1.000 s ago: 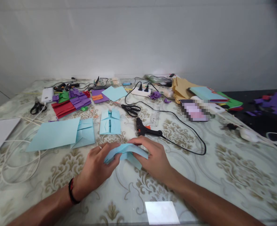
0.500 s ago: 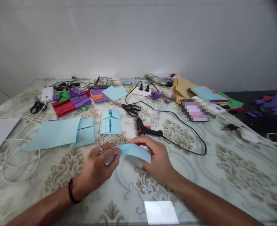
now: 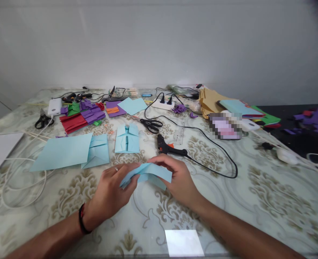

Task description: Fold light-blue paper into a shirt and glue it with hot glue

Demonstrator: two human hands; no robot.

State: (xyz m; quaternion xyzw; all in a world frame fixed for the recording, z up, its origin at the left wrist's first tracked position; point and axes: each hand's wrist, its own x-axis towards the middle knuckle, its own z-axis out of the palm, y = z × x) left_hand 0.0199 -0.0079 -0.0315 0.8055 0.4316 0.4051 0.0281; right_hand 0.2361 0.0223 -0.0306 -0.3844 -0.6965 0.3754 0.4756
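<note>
Between my hands, just above the table, is a light blue sheet of paper (image 3: 156, 172), curved and folded over on itself. My left hand (image 3: 117, 183) pinches its left end between thumb and fingers. At the other end my right hand (image 3: 177, 176) grips the paper, fingertips along the far edge and thumb on the near side. A folded light blue paper piece (image 3: 126, 138) lies just beyond my hands. To its left, a flat blue sheet (image 3: 64, 153) overlaps another folded blue piece (image 3: 99, 154).
A black glue gun (image 3: 171, 148) with its cord lies past my right hand, near black-handled scissors (image 3: 150, 125). Red pleated paper (image 3: 76, 123), a white power strip (image 3: 163, 104), a phone (image 3: 225, 126) and brown envelopes (image 3: 210, 101) are farther back. White cables (image 3: 24, 207) loop at left.
The left part of the blue paper is tilted up more, and its lower flap shows more below the upper layer. Both hands keep their hold and have shifted only slightly.
</note>
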